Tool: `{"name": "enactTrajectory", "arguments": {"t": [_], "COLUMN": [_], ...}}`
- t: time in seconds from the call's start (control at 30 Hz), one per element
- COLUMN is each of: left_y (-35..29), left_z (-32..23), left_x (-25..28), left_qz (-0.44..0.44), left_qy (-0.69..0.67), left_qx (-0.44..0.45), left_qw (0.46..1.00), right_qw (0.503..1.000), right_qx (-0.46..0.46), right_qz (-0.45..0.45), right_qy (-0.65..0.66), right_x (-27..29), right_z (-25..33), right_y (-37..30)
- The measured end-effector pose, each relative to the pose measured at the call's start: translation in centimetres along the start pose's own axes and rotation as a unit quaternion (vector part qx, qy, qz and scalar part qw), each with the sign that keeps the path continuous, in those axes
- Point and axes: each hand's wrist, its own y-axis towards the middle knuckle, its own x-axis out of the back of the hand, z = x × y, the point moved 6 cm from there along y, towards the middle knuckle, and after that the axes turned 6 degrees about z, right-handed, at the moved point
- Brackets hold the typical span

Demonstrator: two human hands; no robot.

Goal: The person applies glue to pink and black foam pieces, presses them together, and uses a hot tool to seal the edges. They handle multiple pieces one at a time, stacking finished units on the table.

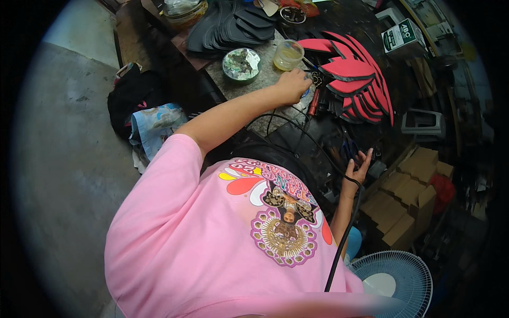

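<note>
My left hand [293,86] is closed above a stone slab [225,87] on the dark table; what its fingers hold, if anything, is hidden. Just beyond it stands a clear round jar [288,55] with yellowish liquid. Left of the jar is a round tin [241,65] with a blotchy pale top. A red-handled tool [314,103] lies beside the left hand. My right hand [360,168] is open, fingers spread, over the right part of the table. Near its fingertips are dark blue handles [348,146], perhaps of scissors. A black cable [347,233] passes my right wrist.
Red and black pointed pieces [352,74] are heaped beyond the slab, with black sheet pieces [233,26] stacked at far left. Cardboard boxes [400,196] and a fan [395,283] stand at right. A green and white box [403,37] and white stool [422,123] are farther back.
</note>
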Motion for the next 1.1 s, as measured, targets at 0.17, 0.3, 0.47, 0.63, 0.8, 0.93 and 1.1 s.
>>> {"name": "enactTrajectory", "arguments": {"t": [0.17, 0.3, 0.47, 0.63, 0.8, 0.93, 1.1], "left_y": [-1.6, -2.2, -1.3, -1.9, -2.2, 1.4, 5.4], "left_z": [0.0, 0.1, 5.3, 8.5, 5.5, 2.6, 3.3], "left_x": [2.3, 7.4, 8.4, 7.4, 9.2, 5.9, 1.5], "left_qz": [-0.023, -0.268, -0.273, -0.215, -0.357, -0.204, -0.115], "left_qy": [-0.079, 0.006, -0.038, -0.026, 0.059, -0.01, -0.023], "left_qx": [-0.012, -0.052, 0.097, 0.181, 0.049, -0.052, 0.007], "left_qw": [0.997, 0.962, 0.956, 0.959, 0.931, 0.977, 0.993], "right_qw": [1.0, 0.999, 0.996, 0.994, 0.996, 0.998, 0.998], "right_qx": [-0.016, 0.033, 0.088, 0.109, 0.086, 0.062, 0.027], "right_qz": [-0.001, 0.007, 0.016, 0.03, 0.018, 0.007, 0.004], "right_qy": [0.003, 0.028, 0.022, -0.001, 0.014, -0.029, -0.064], "right_x": [-0.3, -0.5, -0.9, -1.6, -2.2, -2.0, -1.6], "right_z": [0.1, 2.4, 6.9, 8.3, 5.4, 3.1, 2.0], "right_y": [0.2, 2.4, 6.1, 6.1, 3.6, 0.7, -2.0]}}
